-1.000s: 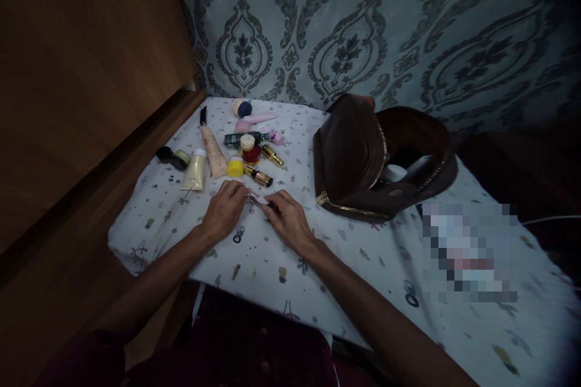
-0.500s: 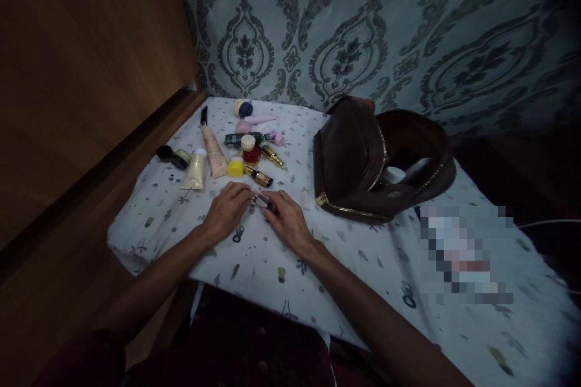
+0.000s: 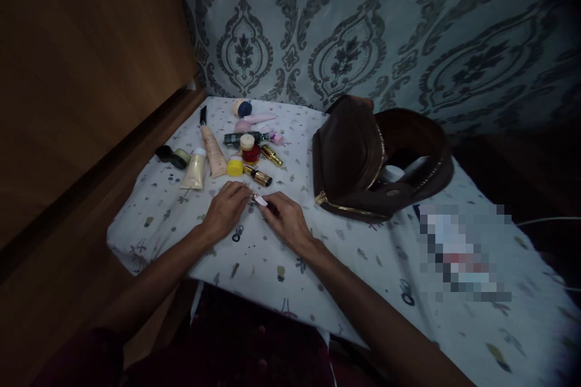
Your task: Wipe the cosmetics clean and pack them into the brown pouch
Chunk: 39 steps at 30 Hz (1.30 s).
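While L grip (image 3: 227, 210) & R grip (image 3: 287, 221), almost closed, pinch sm. pale item (image 3: 260, 200), printed cloth (image 3: 263, 254) lies nr patterned wall (image 3: 295, 24)

In dim light, grey damask-patterned wallpaper (image 3: 347, 63) rises behind the back edge of the cloth-covered tabletop (image 3: 147, 239), with brown wooden panelling (image 3: 91, 42) beyond its left edge and shadow past its right.

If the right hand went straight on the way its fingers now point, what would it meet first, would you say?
Probably the left hand, which lies just ahead of the right hand, beyond the small pale item between them, though depth is hard to judge.
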### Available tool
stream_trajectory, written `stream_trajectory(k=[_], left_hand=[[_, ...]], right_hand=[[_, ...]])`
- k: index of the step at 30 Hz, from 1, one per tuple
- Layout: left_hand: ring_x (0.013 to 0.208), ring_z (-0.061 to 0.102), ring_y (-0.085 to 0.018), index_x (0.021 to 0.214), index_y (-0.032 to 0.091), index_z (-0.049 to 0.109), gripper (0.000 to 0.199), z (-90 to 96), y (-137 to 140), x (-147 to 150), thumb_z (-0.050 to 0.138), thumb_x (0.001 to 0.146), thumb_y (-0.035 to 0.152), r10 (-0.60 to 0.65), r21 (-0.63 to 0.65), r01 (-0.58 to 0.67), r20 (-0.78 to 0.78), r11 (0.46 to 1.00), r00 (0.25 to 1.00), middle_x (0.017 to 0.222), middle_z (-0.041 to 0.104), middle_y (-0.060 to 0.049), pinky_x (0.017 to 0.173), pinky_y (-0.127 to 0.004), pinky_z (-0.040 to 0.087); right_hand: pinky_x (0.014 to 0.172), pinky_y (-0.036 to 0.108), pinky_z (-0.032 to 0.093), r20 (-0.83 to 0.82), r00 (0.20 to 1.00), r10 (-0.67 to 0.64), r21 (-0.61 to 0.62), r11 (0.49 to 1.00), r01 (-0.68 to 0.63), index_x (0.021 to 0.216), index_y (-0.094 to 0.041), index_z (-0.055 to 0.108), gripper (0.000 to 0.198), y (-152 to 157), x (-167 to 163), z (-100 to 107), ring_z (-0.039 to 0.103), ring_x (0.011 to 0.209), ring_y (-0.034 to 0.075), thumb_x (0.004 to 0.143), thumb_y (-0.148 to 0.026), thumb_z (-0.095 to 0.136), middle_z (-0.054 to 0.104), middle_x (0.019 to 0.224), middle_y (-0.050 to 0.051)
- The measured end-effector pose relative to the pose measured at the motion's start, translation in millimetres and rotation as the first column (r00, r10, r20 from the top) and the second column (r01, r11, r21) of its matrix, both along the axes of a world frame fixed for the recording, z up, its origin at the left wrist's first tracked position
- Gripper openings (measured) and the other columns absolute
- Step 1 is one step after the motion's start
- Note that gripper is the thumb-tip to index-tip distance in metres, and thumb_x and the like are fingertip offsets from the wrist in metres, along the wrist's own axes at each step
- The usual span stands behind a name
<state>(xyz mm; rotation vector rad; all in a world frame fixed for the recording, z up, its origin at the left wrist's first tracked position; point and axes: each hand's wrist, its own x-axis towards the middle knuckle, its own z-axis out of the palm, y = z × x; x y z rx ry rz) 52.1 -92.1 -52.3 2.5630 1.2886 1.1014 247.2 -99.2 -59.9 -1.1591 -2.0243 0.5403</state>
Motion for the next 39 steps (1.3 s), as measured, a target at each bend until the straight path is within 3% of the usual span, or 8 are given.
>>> stream_trajectory(k=[6, 13, 21, 25, 33, 39], left_hand=[[0.099, 0.059, -0.021, 0.110, 0.019, 0.065, 0.020, 3.9, -4.9, 6.2, 0.048, 0.098, 0.017, -0.155, 0.008, 0.155, -0.052, 0.988, 0.987, 0.105, 0.067, -0.008, 0.089, -0.038, 0.055], [0.102, 0.060, -0.023, 0.109, 0.019, 0.066, 0.020, -2.4, 4.1, -2.5, 0.051, 0.096, 0.018, 0.044, -0.061, -0.041, 0.038, 0.997, 0.998, 0.106, 0.066, -0.008, 0.091, -0.040, 0.054], [0.104, 0.060, -0.022, 0.112, 0.019, 0.066, 0.022, -5.0, 4.7, -2.8, 0.051, 0.095, 0.017, 0.053, -0.120, -0.046, 0.056, 0.992, 0.997, 0.108, 0.065, -0.008, 0.093, -0.039, 0.053], [0.102, 0.061, -0.021, 0.112, 0.020, 0.066, 0.022, -4.7, 2.4, -2.0, 0.052, 0.095, 0.017, 0.053, -0.124, -0.045, 0.059, 0.991, 0.997, 0.106, 0.064, -0.007, 0.092, -0.038, 0.053], [0.109, 0.061, -0.022, 0.115, 0.020, 0.066, 0.024, -2.3, -5.8, 3.5, 0.051, 0.096, 0.017, -0.079, -0.135, 0.088, 0.068, 0.987, 0.995, 0.113, 0.064, -0.009, 0.095, -0.040, 0.053], [0.109, 0.061, -0.021, 0.120, 0.022, 0.063, 0.031, 5.4, -5.7, -2.9, 0.045, 0.097, 0.014, -0.158, -0.191, 0.174, 0.094, 0.966, 0.983, 0.115, 0.067, -0.008, 0.096, -0.041, 0.052]], right_hand=[[0.069, 0.028, 0.048, 0.025, 1.000, -0.017, 0.016, 1.000, 0.017, 0.095, -0.018, 0.067, 0.012, 0.5, -0.8, -1.5, 0.060, 0.071, 0.017, 0.087, -0.016, 0.059, 0.064, 0.083, 0.004], [0.070, 0.027, 0.048, -0.036, 0.998, -0.046, -0.038, 0.998, 0.045, 0.101, -0.018, 0.067, 0.017, -0.6, -1.1, 2.0, 0.063, 0.074, 0.017, 0.094, -0.026, 0.054, 0.071, 0.089, 0.006], [0.074, 0.028, 0.049, 0.020, 0.998, -0.056, 0.004, 0.998, 0.056, 0.093, -0.018, 0.068, 0.016, 0.1, -0.8, 0.1, 0.063, 0.078, 0.018, 0.093, -0.023, 0.053, 0.067, 0.086, 0.006], [0.079, 0.031, 0.050, 0.005, 0.999, -0.039, -0.011, 0.999, 0.039, 0.101, -0.019, 0.068, 0.018, 1.1, -0.6, -1.5, 0.064, 0.085, 0.020, 0.094, -0.022, 0.052, 0.068, 0.092, 0.007], [0.084, 0.034, 0.052, -0.035, 0.999, 0.025, -0.037, 0.999, -0.026, 0.106, -0.018, 0.069, 0.026, -2.2, 0.5, 5.9, 0.068, 0.091, 0.021, 0.096, -0.021, 0.046, 0.073, 0.099, 0.009], [0.070, 0.029, 0.053, -0.057, 0.998, 0.042, -0.139, 0.989, -0.049, 0.129, -0.017, 0.053, 0.037, -3.8, 3.1, 8.5, 0.064, 0.068, 0.016, 0.092, -0.018, 0.047, 0.071, 0.082, 0.002]])
